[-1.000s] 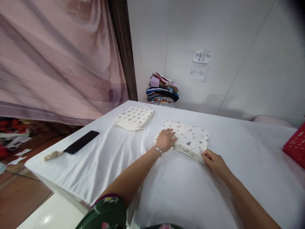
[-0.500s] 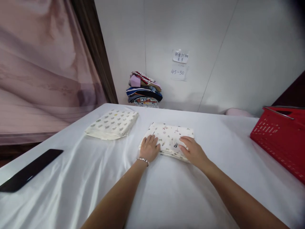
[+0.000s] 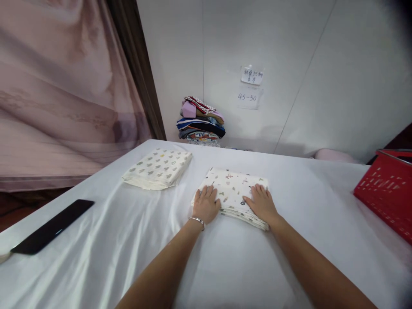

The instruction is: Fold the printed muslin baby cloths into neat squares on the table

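Observation:
A folded white cloth with small printed shapes (image 3: 232,189) lies on the white-covered table (image 3: 128,240) in front of me. My left hand (image 3: 206,205) rests flat on its near left part, fingers spread, with a bracelet at the wrist. My right hand (image 3: 262,202) lies flat on its near right part, fingers stretched out. Neither hand holds anything. A second folded cloth with a grey and yellow print (image 3: 157,168) lies to the left, apart from my hands.
A black phone (image 3: 53,226) lies near the table's left edge. A red plastic basket (image 3: 388,191) stands at the right. A pile of folded coloured clothes (image 3: 201,122) sits against the white wall behind the table. A pink curtain (image 3: 61,94) hangs at the left.
My right hand has moved from the cloth's near right corner onto its top and now lies flat. My view has swung right, bringing the red basket in.

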`<move>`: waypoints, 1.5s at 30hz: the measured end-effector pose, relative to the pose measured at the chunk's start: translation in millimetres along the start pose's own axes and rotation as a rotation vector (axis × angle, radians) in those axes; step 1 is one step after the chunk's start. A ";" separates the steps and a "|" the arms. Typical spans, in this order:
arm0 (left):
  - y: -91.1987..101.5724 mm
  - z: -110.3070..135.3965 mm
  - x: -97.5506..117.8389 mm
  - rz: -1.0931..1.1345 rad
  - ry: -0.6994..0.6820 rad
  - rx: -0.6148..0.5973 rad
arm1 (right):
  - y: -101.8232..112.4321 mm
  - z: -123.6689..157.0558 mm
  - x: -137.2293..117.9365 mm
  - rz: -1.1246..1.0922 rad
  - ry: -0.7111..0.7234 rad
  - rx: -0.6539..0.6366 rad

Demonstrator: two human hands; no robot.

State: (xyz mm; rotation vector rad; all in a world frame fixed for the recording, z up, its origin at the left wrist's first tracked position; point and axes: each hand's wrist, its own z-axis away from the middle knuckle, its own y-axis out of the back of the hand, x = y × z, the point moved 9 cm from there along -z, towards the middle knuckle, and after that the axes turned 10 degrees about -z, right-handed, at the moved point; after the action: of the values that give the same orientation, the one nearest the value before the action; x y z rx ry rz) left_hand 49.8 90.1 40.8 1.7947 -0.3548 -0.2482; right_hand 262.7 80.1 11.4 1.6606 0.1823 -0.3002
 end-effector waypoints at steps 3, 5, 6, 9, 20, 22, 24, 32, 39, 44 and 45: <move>-1.5 -8.1 -1.5 0.042 -0.013 -0.134 | 2.5 -3.6 -1.4 -0.022 -0.017 -0.035; -1.2 -18.7 -2.9 0.059 -0.013 -0.201 | 8.5 -11.2 -2.8 -0.036 -0.012 -0.036; -0.4 -25.4 -4.3 0.058 -0.004 -0.210 | 13.0 -16.4 -2.5 -0.037 -0.013 -0.018; -5.0 -43.8 -12.8 0.041 0.075 -0.210 | 22.0 -32.4 7.0 -0.035 -0.055 0.044; -30.4 -45.1 -26.3 0.065 0.169 -0.179 | -1.4 -43.9 35.1 -0.096 -0.081 0.050; -24.1 -49.3 -32.2 0.069 0.216 -0.156 | -0.8 -43.8 34.5 -0.101 -0.086 0.051; -22.0 -54.5 -44.2 0.097 0.314 -0.180 | -0.2 -43.4 34.1 -0.103 -0.080 0.053; -17.2 -54.3 -77.4 0.219 0.456 -0.336 | -1.6 -51.0 26.7 -0.127 -0.007 0.002; -9.3 -3.6 -115.7 0.102 0.576 -0.301 | -18.0 -63.5 -28.1 -0.122 0.158 -0.072; 0.2 -11.1 -106.4 -0.012 0.503 -0.252 | -17.7 -60.6 -33.0 -0.067 0.109 -0.115; 4.6 -18.8 -96.4 -0.024 0.442 -0.220 | -14.9 -60.8 -35.4 -0.044 0.100 -0.114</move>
State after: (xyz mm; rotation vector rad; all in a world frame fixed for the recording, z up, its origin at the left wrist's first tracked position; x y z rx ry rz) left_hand -33.7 141.4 48.1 1.5836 0.0094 0.0929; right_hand 230.1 144.1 13.5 1.5608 0.3060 -0.2356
